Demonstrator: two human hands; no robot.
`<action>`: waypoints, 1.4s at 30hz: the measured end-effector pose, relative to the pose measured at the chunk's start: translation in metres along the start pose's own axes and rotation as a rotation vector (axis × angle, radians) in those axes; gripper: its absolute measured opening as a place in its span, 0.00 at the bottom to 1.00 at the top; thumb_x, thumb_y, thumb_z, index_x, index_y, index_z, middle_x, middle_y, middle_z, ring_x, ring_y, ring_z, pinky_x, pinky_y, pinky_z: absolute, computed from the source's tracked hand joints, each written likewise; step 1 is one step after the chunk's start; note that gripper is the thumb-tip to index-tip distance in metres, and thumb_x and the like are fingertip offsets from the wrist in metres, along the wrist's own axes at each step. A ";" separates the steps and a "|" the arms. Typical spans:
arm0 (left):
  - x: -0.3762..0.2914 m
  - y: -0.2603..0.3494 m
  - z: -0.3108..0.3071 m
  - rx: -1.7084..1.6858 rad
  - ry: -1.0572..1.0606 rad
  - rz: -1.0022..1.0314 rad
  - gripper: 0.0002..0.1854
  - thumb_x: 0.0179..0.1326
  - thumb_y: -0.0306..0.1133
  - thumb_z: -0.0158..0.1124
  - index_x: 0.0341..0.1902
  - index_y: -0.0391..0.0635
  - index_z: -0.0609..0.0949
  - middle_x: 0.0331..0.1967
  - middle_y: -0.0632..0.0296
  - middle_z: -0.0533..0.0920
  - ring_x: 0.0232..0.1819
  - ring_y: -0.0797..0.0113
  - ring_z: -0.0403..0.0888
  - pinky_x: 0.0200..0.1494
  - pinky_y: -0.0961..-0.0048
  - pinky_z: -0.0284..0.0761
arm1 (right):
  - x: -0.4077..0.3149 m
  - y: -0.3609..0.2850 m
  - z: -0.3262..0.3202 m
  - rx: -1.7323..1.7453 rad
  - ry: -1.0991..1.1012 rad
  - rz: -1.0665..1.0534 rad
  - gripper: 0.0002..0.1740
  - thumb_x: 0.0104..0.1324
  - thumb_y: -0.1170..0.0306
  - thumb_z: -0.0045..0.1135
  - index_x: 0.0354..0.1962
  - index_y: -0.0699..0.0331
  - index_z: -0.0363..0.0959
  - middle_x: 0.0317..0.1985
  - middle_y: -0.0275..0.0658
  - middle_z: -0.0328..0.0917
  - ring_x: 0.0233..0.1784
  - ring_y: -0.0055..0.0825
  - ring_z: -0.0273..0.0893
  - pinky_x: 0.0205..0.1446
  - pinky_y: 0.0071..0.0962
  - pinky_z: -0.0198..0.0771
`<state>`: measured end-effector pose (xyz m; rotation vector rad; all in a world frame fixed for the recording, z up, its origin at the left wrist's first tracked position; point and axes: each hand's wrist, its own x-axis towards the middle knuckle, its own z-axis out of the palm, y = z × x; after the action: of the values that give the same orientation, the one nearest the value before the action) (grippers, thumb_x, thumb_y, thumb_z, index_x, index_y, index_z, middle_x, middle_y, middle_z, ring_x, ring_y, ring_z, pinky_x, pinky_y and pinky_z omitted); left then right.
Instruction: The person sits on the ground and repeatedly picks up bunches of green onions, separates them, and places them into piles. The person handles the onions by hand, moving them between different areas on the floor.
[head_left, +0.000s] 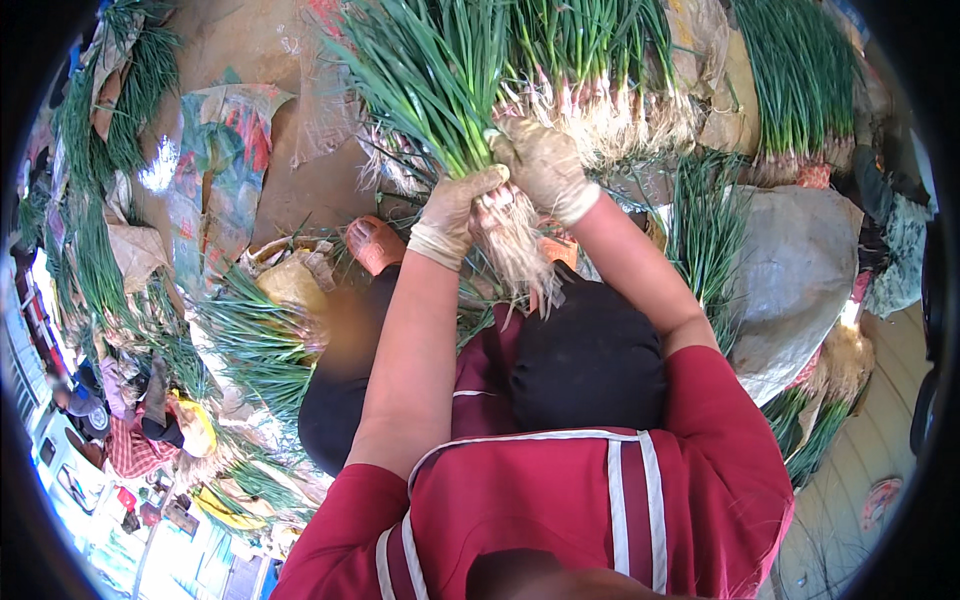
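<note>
Both of my hands wear pale, soiled gloves and hold one bunch of green onions (465, 112) between them. My left hand (448, 210) closes around the stems just above the reddish-white bulbs, its thumb across the front. On the other side, my right hand (541, 165) grips the same bunch slightly higher; its fingertips are partly hidden. Long green leaves fan out away from me, and the pale roots (514, 240) hang towards my knees. Just beyond my right hand lies a row of more green onions (600, 90), roots facing me.
More green onion bundles lie at the left (255, 337) and upper right (799, 82). A grey sack (787, 277) is at the right, a printed plastic sheet (217, 165) at the upper left. Orange footwear (373, 244) shows below my left hand. Another person in checked clothing (135, 450) is at the lower left.
</note>
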<state>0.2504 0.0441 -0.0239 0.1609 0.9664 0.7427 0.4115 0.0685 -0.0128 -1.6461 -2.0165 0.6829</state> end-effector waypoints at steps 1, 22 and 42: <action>-0.003 0.002 0.006 0.031 0.040 0.003 0.12 0.52 0.23 0.67 0.41 0.35 0.80 0.28 0.58 0.82 0.27 0.67 0.82 0.32 0.71 0.80 | 0.002 0.006 0.014 -0.043 0.060 -0.021 0.15 0.67 0.61 0.53 0.45 0.63 0.77 0.32 0.46 0.80 0.30 0.33 0.79 0.37 0.33 0.75; -0.055 0.027 -0.010 -0.225 -0.348 -0.003 0.21 0.50 0.33 0.69 0.44 0.33 0.76 0.37 0.54 0.79 0.41 0.60 0.79 0.51 0.60 0.76 | -0.014 -0.016 -0.015 1.294 -0.714 0.453 0.22 0.71 0.58 0.50 0.53 0.65 0.71 0.45 0.36 0.78 0.42 0.18 0.76 0.44 0.16 0.72; -0.139 0.099 -0.021 -0.244 -0.385 0.375 0.22 0.55 0.30 0.62 0.52 0.31 0.72 0.30 0.60 0.75 0.36 0.66 0.73 0.47 0.66 0.71 | 0.032 -0.069 -0.043 1.133 -0.332 0.003 0.24 0.70 0.57 0.53 0.59 0.58 0.68 0.44 0.30 0.76 0.34 0.14 0.69 0.28 0.23 0.69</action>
<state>0.1358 0.0248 0.1027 0.2643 0.4758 1.1201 0.3791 0.0927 0.0651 -0.8600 -1.2943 1.7524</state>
